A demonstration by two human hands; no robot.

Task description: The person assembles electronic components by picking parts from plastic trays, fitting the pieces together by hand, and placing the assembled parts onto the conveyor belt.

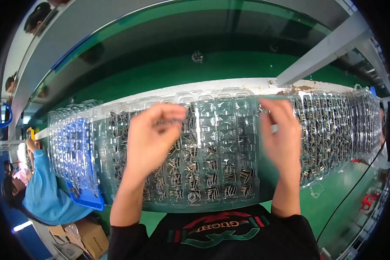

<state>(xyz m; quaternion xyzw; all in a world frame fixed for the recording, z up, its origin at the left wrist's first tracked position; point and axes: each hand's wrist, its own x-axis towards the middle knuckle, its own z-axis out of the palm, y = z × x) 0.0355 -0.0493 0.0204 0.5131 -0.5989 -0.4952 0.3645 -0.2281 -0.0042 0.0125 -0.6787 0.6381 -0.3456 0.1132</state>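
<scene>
My left hand [149,141] hovers over the middle clear plastic tray [255,184]. Its thumb and fingers are drawn together, with a small dark part just visible at the tips, smeared by motion. Held off the tray's right side, my right hand [282,134] pinches a small shiny metal part [261,109] between thumb and fingers. Dark parts with thin metal pins [212,180] fill many pockets of the middle tray, mostly in its near rows and left columns. Several pockets at its far right hold nothing I can make out.
On the right stands another filled clear tray [325,138], with stacked trays beyond. Clear trays [69,134] lie over a blue tray [93,201] on the left. One part [197,56] rests on the green belt [234,69]. A grey post [325,50] rises far right; a co-worker [52,186] sits left.
</scene>
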